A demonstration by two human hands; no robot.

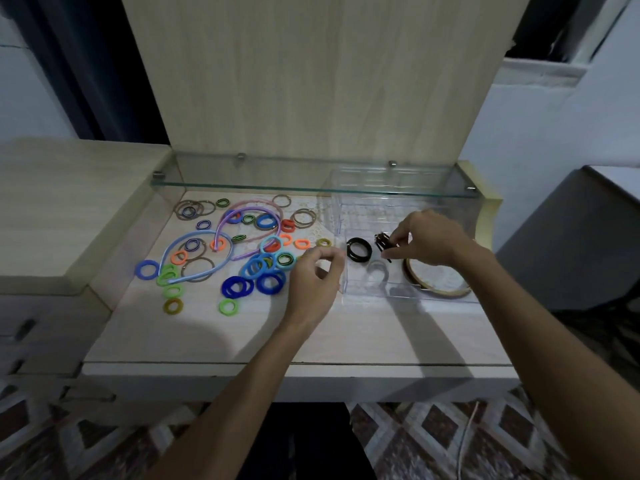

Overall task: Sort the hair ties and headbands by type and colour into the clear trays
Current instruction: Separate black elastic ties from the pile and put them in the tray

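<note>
Many coloured hair ties [239, 287] lie scattered on the left of the counter: blue, green, orange, red and thin brown rings. Among them lie a blue headband [194, 247] and a purple headband [239, 216]. A clear tray [367, 292] stands at the right, holding black hair ties [359, 250] and a brown headband [436, 289]. My right hand [429, 237] hovers over the tray and pinches a bunch of dark thin hair ties [382, 244]. Beside the tray's left wall hangs my left hand [317, 271], fingers loosely curled, holding nothing I can see.
A glass shelf [311, 188] runs above the back of the counter, with more clear trays [381, 202] under it at the right. A wooden panel rises behind. A raised wooden ledge [69, 209] borders the left side. The counter's front edge [294, 367] is near me.
</note>
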